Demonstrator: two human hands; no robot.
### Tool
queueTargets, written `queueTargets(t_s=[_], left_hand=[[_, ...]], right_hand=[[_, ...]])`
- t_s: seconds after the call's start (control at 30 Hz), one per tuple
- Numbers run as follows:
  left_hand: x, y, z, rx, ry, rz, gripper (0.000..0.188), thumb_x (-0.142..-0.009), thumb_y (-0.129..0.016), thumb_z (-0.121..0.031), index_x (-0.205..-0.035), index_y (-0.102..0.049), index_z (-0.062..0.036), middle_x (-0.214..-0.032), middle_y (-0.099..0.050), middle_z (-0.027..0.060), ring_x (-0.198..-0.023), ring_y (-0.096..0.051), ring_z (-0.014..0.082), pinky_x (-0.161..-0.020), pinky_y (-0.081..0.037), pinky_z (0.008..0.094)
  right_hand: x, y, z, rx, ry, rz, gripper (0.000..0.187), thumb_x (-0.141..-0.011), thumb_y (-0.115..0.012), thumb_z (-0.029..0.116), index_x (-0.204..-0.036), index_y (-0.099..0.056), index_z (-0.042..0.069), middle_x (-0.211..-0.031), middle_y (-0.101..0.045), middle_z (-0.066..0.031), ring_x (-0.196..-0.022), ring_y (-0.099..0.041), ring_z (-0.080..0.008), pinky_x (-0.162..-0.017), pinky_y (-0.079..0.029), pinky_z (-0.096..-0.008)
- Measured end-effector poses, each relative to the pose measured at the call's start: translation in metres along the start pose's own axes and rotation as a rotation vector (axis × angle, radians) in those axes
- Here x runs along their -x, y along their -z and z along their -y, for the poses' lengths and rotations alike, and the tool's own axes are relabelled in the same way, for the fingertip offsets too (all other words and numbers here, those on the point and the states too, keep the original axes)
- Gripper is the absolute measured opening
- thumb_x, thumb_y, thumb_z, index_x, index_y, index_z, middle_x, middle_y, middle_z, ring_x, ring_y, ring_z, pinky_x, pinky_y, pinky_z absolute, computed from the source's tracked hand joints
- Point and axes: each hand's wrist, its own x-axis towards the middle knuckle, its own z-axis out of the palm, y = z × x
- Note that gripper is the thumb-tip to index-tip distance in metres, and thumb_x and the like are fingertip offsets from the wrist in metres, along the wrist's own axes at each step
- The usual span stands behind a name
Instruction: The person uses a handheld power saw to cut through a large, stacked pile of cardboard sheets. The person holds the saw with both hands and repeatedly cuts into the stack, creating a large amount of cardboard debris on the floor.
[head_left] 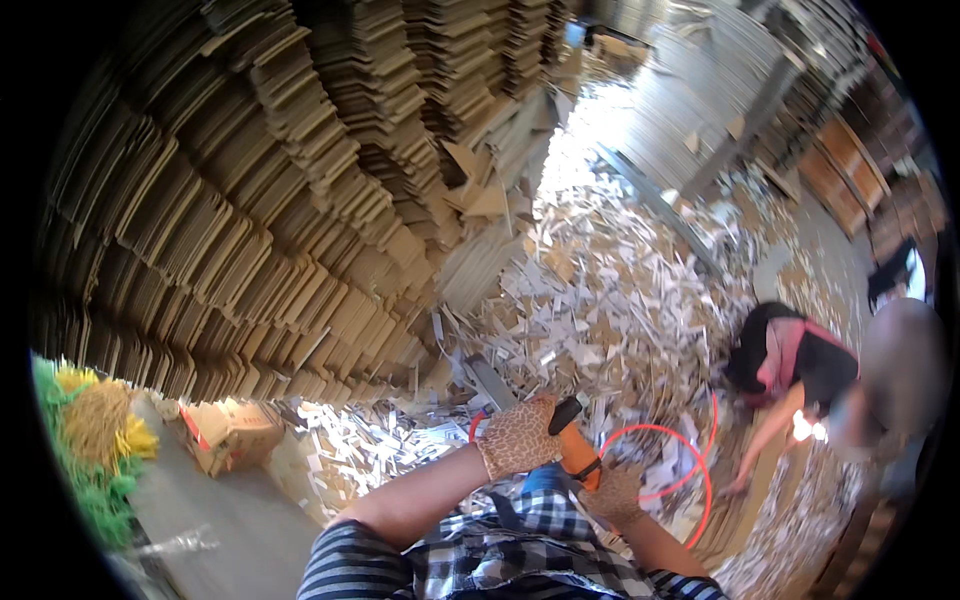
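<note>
All my places are relative to the orange tool (579,455) at my waist. Far left of it: green and yellow strands (95,440) in a bundle, then a cardboard box (232,435). Ahead and left: tall cardboard stacks (230,220), stepped ragged edges, well apart from the tool.

Just left of the tool, my gloved left hand (517,437) is up against its black end; finger wrap hidden, can't tell how far closed. Just right, my gloved right hand (615,497) looks closed round the lower end, fingers blurred.

Ahead of the tool, paper and board scraps (600,310) bury the floor. Right of it, a red hose (709,490) loops; I can't see where it joins. Farther right, a co-worker (825,365) bends low, one arm reaching down. Ahead and far right, a wooden crate (843,175).

Progress, my read: plenty of waste is already loose, so a lot of trimming looks done. The tool isn't on any board now. Can't tell which stacks are finished or how much is left.
</note>
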Motion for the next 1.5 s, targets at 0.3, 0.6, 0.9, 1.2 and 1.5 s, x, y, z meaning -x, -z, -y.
queueTargets(t_s=[0.3, 0.6, 0.9, 1.2, 1.5], left_hand=[[-0.065, 0.063, -0.042, 0.025, 0.198, -0.333, 0.061, -0.081, -0.062, -0.011, -0.139, -0.044, -0.0132, -0.109, -0.064, 0.0230, -0.100, -0.065, 0.0410, -0.086, -0.052, 0.0459], [-0.095, 0.091, -0.044, 0.046, 0.202, -0.589, 0.040, -0.077, -0.066, -0.016, -0.113, -0.060, -0.0023, -0.087, -0.067, 0.0222, -0.082, -0.067, 0.0405, -0.071, -0.052, 0.0503], [-0.110, 0.099, -0.035, 0.016, 0.247, -0.474, 0.057, -0.078, -0.066, -0.013, -0.134, -0.053, -0.0097, -0.094, -0.068, 0.0213, -0.090, -0.068, 0.0381, -0.079, -0.053, 0.0448], [-0.115, 0.109, -0.025, 0.048, 0.243, -0.455, 0.048, -0.078, -0.065, -0.015, -0.125, -0.057, -0.0070, -0.091, -0.068, 0.0207, -0.089, -0.068, 0.0379, -0.077, -0.054, 0.0457], [-0.096, 0.086, -0.092, 0.022, 0.150, -0.400, 0.045, -0.080, -0.066, -0.018, -0.121, -0.054, -0.0039, -0.088, -0.066, 0.0219, -0.081, -0.068, 0.0397, -0.070, -0.056, 0.0486]], right_hand=[[-0.153, 0.094, -0.010, -0.034, 0.367, -0.062, 0.030, -0.082, -0.063, 0.028, -0.099, -0.067, 0.004, -0.078, -0.069, -0.0219, -0.074, -0.068, -0.0418, -0.064, -0.053, -0.0494], [-0.214, 0.168, 0.032, -0.056, 0.313, 0.108, 0.029, -0.075, -0.069, 0.025, -0.096, -0.069, 0.006, -0.082, -0.070, -0.0215, -0.081, -0.068, -0.0417, -0.070, -0.054, -0.0493], [-0.234, 0.136, -0.001, -0.013, 0.334, 0.026, 0.034, -0.077, -0.069, 0.029, -0.101, -0.069, 0.004, -0.087, -0.070, -0.0235, -0.087, -0.068, -0.0420, -0.074, -0.054, -0.0504], [-0.238, 0.157, 0.032, 0.082, 0.303, 0.006, 0.042, -0.081, -0.073, 0.040, -0.099, -0.069, 0.003, -0.087, -0.070, -0.0240, -0.086, -0.068, -0.0420, -0.069, -0.054, -0.0481], [-0.195, 0.151, -0.025, -0.135, 0.354, -0.068, 0.041, -0.076, -0.077, 0.034, -0.103, -0.069, 0.005, -0.085, -0.071, -0.0212, -0.080, -0.069, -0.0405, -0.069, -0.054, -0.0456]])
